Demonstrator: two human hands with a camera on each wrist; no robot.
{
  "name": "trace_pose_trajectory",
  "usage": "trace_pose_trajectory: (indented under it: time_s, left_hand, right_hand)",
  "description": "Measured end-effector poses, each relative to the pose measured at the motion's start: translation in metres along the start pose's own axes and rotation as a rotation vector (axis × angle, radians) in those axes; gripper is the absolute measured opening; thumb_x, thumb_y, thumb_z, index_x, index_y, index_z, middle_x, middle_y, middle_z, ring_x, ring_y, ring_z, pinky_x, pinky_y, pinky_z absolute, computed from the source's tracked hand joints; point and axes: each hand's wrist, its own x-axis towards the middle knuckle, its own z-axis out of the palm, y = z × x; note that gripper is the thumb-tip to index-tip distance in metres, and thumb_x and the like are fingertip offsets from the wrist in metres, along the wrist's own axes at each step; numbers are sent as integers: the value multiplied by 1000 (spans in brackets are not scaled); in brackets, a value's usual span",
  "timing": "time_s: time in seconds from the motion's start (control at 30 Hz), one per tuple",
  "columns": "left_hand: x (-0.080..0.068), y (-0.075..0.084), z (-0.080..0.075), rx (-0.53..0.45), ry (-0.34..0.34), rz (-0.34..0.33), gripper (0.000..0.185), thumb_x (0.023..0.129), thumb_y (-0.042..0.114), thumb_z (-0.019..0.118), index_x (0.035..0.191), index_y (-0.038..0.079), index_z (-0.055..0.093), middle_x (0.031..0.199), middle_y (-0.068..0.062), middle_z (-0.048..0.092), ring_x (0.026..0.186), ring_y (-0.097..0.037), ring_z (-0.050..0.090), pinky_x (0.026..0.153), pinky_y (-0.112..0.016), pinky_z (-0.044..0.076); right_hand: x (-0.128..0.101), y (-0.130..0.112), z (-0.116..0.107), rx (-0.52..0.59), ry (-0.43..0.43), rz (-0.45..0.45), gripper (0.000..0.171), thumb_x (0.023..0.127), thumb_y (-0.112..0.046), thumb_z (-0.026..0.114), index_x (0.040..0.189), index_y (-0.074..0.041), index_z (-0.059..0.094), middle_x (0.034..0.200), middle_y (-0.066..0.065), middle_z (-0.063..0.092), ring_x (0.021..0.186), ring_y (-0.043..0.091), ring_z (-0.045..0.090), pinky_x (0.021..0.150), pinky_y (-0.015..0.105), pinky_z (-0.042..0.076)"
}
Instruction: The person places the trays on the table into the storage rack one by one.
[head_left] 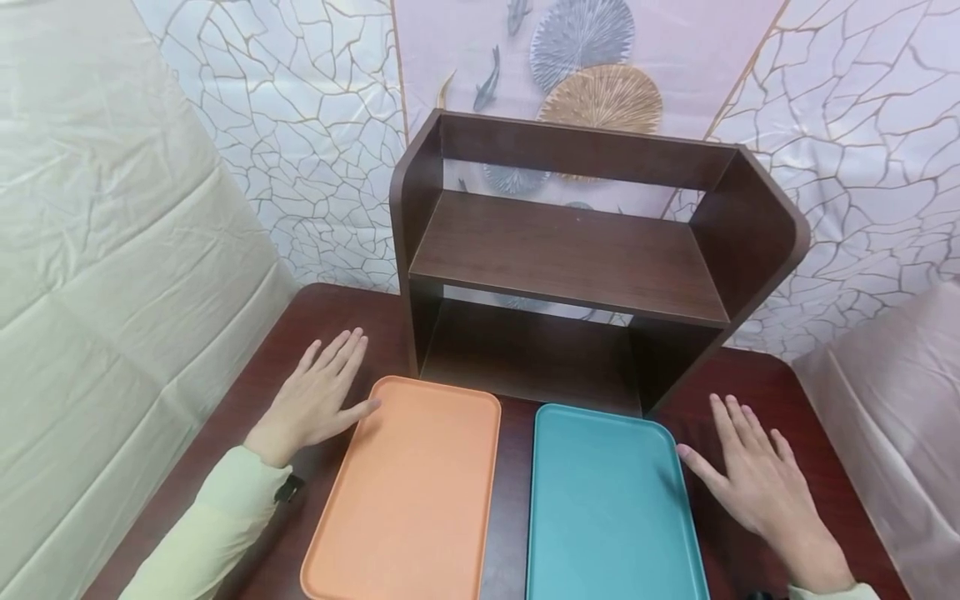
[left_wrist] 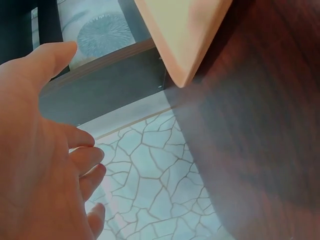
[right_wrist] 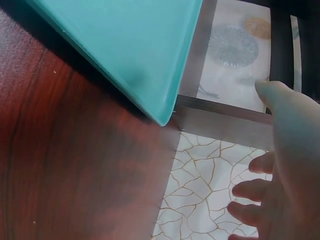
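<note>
The left hand (head_left: 315,404) lies fingers spread at the flat orange plastic tray's (head_left: 408,492) nine o'clock; the right hand (head_left: 761,487), likewise spread, lies at the teal plastic tray's (head_left: 607,508) three o'clock.

Two trays side by side on table (head_left: 517,433), before shelf unit (head_left: 592,258), left hand (head_left: 318,400) beside left tray (head_left: 420,492), right hand (head_left: 757,475) beside right tray (head_left: 607,508)
</note>
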Motion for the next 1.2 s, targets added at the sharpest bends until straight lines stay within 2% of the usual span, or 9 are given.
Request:
trace_pose_trajectory:
  time_s: [0.2, 0.33, 0.47, 0.57, 0.73, 0.93, 1.07, 1.2]
  left_hand:
    - [2, -1, -16, -10, -28, 29, 94, 100, 55, 62, 162, -8, 30, 171, -25, 32, 160, -40, 30, 132, -57, 25]
    - [3, -3, -36, -14, -30, 50, 93, 101, 50, 63, 161, -12, 29, 169, -29, 31, 160, -43, 30, 131, -57, 26]
    - [7, -3, -61, -27, -32, 70, 93, 102, 49, 63, 161, -13, 27, 170, -31, 29, 160, -45, 28, 131, -58, 25]
    - [11, -1, -83, -35, -26, 85, 93, 102, 48, 63, 161, -13, 25, 170, -31, 27, 161, -46, 26, 132, -59, 23]
    - [19, 2, -121, -32, 5, 126, 95, 102, 47, 64, 163, -12, 20, 171, -32, 24, 160, -48, 25, 131, -60, 23]
    - [34, 10, -172, -4, 25, 127, 97, 103, 50, 60, 166, -6, 13, 174, -27, 20, 164, -43, 19, 134, -58, 19]
    - [46, 15, -201, 12, 44, 127, 97, 104, 51, 59, 167, -4, 11, 175, -26, 17, 164, -42, 17, 135, -55, 16]
    - [57, 20, -223, 33, 62, 127, 97, 104, 50, 57, 168, -3, 8, 177, -24, 13, 165, -41, 14, 136, -53, 14]
  right_hand:
    - [4, 2, -10, 54, -58, -10, 91, 102, -50, 64, 161, 9, 28, 156, 43, 39, 140, 62, 42, 109, 78, 35]
    - [8, 2, -21, 98, -83, -18, 81, 99, -40, 72, 150, 15, 44, 145, 44, 51, 129, 63, 53, 99, 76, 47]
    - [7, 7, -31, 133, -103, -16, 63, 95, -33, 78, 133, 15, 61, 125, 37, 68, 111, 54, 68, 88, 67, 56]
    - [5, 12, -38, 159, -179, 11, 55, 94, -34, 79, 122, 12, 68, 108, 25, 77, 97, 40, 76, 78, 53, 62]
    - [2, 18, -43, 194, -338, 66, 53, 95, -41, 77, 115, 7, 73, 102, 10, 80, 95, 28, 76, 73, 39, 60]
    - [-5, 22, -41, 288, -476, 108, 32, 98, -38, 73, 99, -7, 75, 84, 1, 74, 79, 13, 67, 65, 26, 52]
    - [-10, 23, -35, 430, -530, 111, 26, 98, -29, 72, 94, -4, 74, 79, 3, 72, 73, 9, 66, 63, 25, 57]
    - [-11, 24, -26, 559, -582, 97, 23, 98, -20, 69, 92, 2, 74, 84, 7, 75, 75, 13, 68, 64, 29, 61]
